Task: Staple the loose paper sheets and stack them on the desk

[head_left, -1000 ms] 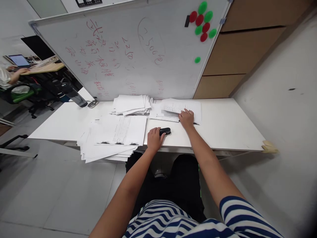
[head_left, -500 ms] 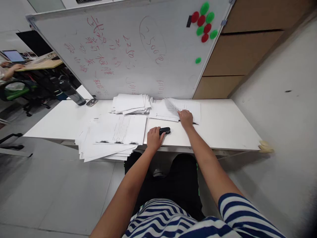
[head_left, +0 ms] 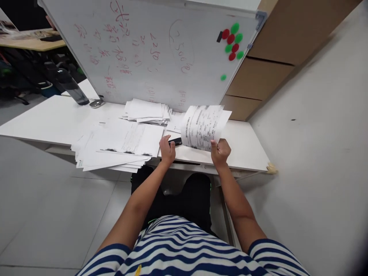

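Note:
My left hand (head_left: 167, 150) is closed round a small black stapler (head_left: 176, 141), whose end sticks out to the right. My right hand (head_left: 220, 152) pinches the lower right corner of some printed sheets (head_left: 199, 126), held up and curved above the desk. The stapler's tip lies close to the left edge of these sheets; whether they touch I cannot tell. Behind them, a few papers (head_left: 174, 124) lie on the desk, partly hidden. To the left of my left hand spreads a large loose pile of papers (head_left: 132, 140), with a smaller stack (head_left: 145, 110) behind it.
The white desk (head_left: 37, 119) runs against an upright whiteboard (head_left: 201, 46) with red writing and round magnets. A dark bottle (head_left: 70, 86) and a computer mouse (head_left: 96, 103) stand at the back left. Cardboard boxes (head_left: 255, 80) and a wall are on the right.
My right hand has lifted the printed sheets off the desk and drawn them nearer. My left hand still holds the stapler. The view has tilted and shifted.

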`<state>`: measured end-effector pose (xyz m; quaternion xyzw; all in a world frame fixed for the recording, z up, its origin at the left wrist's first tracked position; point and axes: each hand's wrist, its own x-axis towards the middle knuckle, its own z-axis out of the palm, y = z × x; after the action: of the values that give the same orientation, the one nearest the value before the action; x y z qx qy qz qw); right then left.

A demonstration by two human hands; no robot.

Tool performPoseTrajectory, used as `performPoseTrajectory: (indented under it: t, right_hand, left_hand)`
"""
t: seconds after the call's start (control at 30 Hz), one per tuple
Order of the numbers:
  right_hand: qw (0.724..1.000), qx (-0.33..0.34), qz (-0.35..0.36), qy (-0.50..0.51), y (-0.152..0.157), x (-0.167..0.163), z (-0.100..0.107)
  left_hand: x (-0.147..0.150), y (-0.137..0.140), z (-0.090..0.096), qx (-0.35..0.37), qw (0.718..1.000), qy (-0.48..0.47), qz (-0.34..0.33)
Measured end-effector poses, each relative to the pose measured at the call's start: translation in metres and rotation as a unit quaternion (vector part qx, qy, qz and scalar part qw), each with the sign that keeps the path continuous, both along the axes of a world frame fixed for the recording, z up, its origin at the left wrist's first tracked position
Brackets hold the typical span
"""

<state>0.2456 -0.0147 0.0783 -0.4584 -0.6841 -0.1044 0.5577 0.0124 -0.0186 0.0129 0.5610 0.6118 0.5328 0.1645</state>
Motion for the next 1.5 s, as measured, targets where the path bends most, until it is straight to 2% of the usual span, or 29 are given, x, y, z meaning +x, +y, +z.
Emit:
performPoseTrajectory:
  t: [0.07, 0.13, 0.2, 0.27, 0.33, 0.47, 0.5, 0.57, 0.73, 0.83, 0.93, 1.07, 1.17, 1.27, 1.37, 1.43, 1.5]
  right_hand:
    - [1.0, -0.013, 0.014, -0.009, -0.015, 0.003, 0.003]
    - [0.999, -0.039, 0.025, -0.018, -0.025, 0.007, 0.003]
    - [0.996, -0.077, 0.039, -0.023, -0.031, 0.01, 0.0]
    - [0.989, -0.135, 0.053, 0.013, -0.034, 0.013, -0.002]
    - [0.97, -0.199, 0.091, 0.104, -0.036, 0.015, -0.003]
    - [0.9, -0.252, 0.218, 0.282, -0.033, 0.018, -0.007]
    - [0.891, -0.252, 0.222, 0.305, -0.031, 0.017, -0.01]
    - [0.89, -0.247, 0.187, 0.334, -0.025, 0.013, -0.021]
    - [0.893, -0.263, 0.083, 0.356, -0.017, -0.014, -0.055]
    - [0.904, -0.255, 0.032, 0.342, -0.022, -0.029, -0.066]
    - [0.907, -0.262, 0.003, 0.33, -0.03, -0.038, -0.075]
    - [0.894, -0.284, -0.009, 0.346, -0.041, -0.039, -0.092]
    - [0.867, -0.275, -0.038, 0.413, -0.052, -0.036, -0.1]
    - [0.82, -0.287, 0.01, 0.496, -0.069, -0.039, -0.099]
    - [0.797, -0.294, 0.073, 0.522, -0.088, -0.042, -0.097]
    - [0.795, -0.294, 0.044, 0.529, -0.098, -0.038, -0.101]
    - [0.789, -0.291, -0.013, 0.54, -0.105, -0.029, -0.109]
  left_hand:
    - [0.009, -0.003, 0.015, -0.008, 0.988, -0.137, -0.07]
    - [0.02, -0.007, 0.033, -0.053, 0.953, -0.247, -0.164]
    - [0.028, -0.011, 0.049, -0.095, 0.913, -0.319, -0.238]
    - [0.031, -0.016, 0.063, -0.124, 0.89, -0.343, -0.273]
    - [0.029, -0.02, 0.073, -0.136, 0.89, -0.33, -0.285]
    - [0.026, -0.018, 0.083, -0.1, 0.904, -0.281, -0.305]
    - [0.027, -0.015, 0.083, -0.087, 0.908, -0.27, -0.307]
    - [0.032, -0.01, 0.077, -0.074, 0.92, -0.247, -0.295]
    - [0.051, -0.006, 0.04, -0.091, 0.956, -0.198, -0.196]
    - [0.056, -0.007, 0.021, -0.076, 0.964, -0.18, -0.18]
    - [0.052, -0.006, 0.01, -0.07, 0.966, -0.175, -0.179]
    - [0.046, -0.003, 0.007, -0.084, 0.959, -0.194, -0.189]
    - [0.051, -0.006, 0.013, -0.106, 0.932, -0.274, -0.215]
    - [0.067, -0.019, 0.015, -0.145, 0.891, -0.374, -0.215]
    - [0.086, -0.041, 0.01, -0.208, 0.861, -0.414, -0.21]
    - [0.09, -0.052, 0.007, -0.218, 0.875, -0.383, -0.199]
    - [0.083, -0.055, 0.008, -0.188, 0.918, -0.304, -0.175]
